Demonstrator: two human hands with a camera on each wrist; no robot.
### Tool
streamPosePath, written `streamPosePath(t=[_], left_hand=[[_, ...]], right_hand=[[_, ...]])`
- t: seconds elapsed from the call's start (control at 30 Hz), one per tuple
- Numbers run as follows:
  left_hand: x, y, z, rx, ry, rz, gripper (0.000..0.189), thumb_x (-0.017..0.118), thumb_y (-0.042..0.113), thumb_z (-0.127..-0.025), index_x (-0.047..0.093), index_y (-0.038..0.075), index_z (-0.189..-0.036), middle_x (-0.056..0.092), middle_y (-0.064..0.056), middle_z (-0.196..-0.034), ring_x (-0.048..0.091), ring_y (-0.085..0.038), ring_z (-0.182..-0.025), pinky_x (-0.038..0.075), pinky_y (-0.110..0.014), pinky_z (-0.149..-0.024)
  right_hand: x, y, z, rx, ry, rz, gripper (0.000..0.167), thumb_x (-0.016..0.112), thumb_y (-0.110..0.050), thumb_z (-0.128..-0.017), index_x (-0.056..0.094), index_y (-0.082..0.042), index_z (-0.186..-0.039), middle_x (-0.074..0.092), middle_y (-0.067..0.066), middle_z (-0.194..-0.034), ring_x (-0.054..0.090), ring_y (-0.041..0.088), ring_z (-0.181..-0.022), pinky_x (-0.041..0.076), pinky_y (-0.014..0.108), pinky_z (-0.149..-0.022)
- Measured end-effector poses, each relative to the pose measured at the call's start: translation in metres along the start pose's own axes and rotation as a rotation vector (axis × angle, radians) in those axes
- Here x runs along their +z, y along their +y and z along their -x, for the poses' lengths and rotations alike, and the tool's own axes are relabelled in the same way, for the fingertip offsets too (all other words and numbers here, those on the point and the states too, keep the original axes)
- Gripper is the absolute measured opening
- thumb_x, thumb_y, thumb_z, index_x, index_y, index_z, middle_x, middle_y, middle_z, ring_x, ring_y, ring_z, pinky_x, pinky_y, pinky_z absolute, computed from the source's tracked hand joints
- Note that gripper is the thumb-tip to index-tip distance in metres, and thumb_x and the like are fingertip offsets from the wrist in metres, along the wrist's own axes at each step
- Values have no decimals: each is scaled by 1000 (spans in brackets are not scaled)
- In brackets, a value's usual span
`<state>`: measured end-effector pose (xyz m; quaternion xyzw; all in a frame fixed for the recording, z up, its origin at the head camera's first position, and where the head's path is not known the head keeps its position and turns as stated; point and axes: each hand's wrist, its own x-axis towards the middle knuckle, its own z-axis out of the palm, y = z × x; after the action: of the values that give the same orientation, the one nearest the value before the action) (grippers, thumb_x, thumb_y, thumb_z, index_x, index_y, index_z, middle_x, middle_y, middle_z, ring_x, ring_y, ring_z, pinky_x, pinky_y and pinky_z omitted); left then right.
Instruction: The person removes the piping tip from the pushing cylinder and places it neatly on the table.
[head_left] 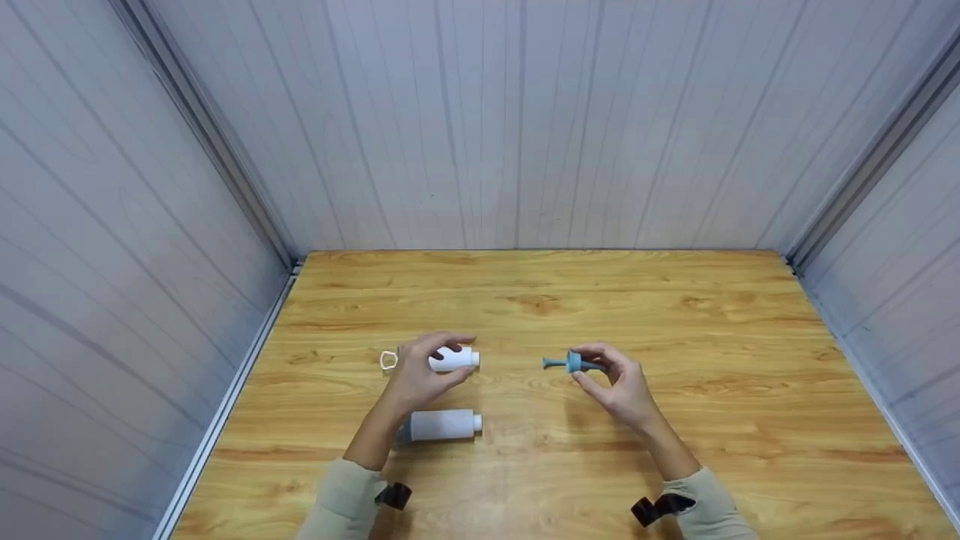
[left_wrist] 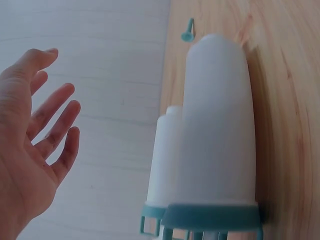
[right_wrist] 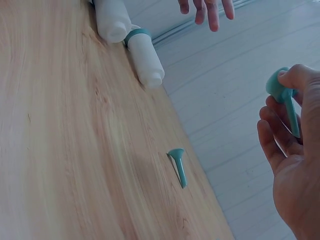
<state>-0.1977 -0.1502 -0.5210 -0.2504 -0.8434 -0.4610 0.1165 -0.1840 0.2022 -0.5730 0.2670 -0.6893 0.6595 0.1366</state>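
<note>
In the head view my right hand [head_left: 622, 386] pinches a teal funnel [right_wrist: 274, 85] between thumb and fingers, its stem pointing back toward the palm. A smaller teal funnel [right_wrist: 178, 167] lies on the table just left of that hand. My left hand [head_left: 420, 375] hovers over the smaller white bottle [head_left: 459, 359], fingers spread and loosely bent with nothing between them. The left wrist view shows this hand apart from both bottles. Nearer to me lies the larger white bottle [head_left: 442, 425], also on its side. Both bottles have teal collars [left_wrist: 212, 218] at the left end, partly hidden by my left arm.
The wooden table [head_left: 540, 304] is walled by pale panels [head_left: 480, 120] at the back and both sides. A white loop [head_left: 388, 361] sticks out left of the smaller bottle. Each forearm wears a black strap [head_left: 394, 495] over a light sleeve.
</note>
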Motion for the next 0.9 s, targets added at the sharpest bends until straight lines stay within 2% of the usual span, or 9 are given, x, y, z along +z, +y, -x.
streamPosePath(t=[0.33, 0.57, 0.77, 0.9], left_hand=[[20, 11, -6, 51, 7, 100, 37, 89, 11, -97, 83, 8, -133, 87, -11, -124, 82, -33, -112, 68, -55, -94], [32, 20, -12, 79, -15, 131, 37, 89, 12, -97, 83, 6, -133, 84, -13, -133, 81, -36, -123, 67, -54, -101], [42, 25, -18, 101, -11, 145, 34, 89, 11, -98, 83, 2, -130, 85, -14, -130, 83, -35, -119, 69, -46, -100], [47, 29, -21, 121, -7, 162, 32, 89, 10, -97, 85, 2, -127, 85, -15, -129, 84, -35, -117, 68, -45, -101]], right_hand=[[7, 4, -2, 0, 4, -18, 39, 72, 25, -92, 71, 18, -131, 80, -12, -126, 77, 2, -114, 61, 17, -102], [14, 6, -6, -30, 2, -38, 39, 71, 27, -91, 71, 20, -129, 82, -11, -125, 78, 1, -113, 62, 17, -101], [21, 3, -10, -48, 3, -46, 39, 71, 27, -91, 71, 21, -130, 82, -10, -125, 78, 1, -114, 62, 17, -101], [24, 1, -12, -48, -7, -46, 39, 70, 27, -92, 70, 21, -131, 81, -13, -126, 77, 1, -115, 62, 18, -102]])
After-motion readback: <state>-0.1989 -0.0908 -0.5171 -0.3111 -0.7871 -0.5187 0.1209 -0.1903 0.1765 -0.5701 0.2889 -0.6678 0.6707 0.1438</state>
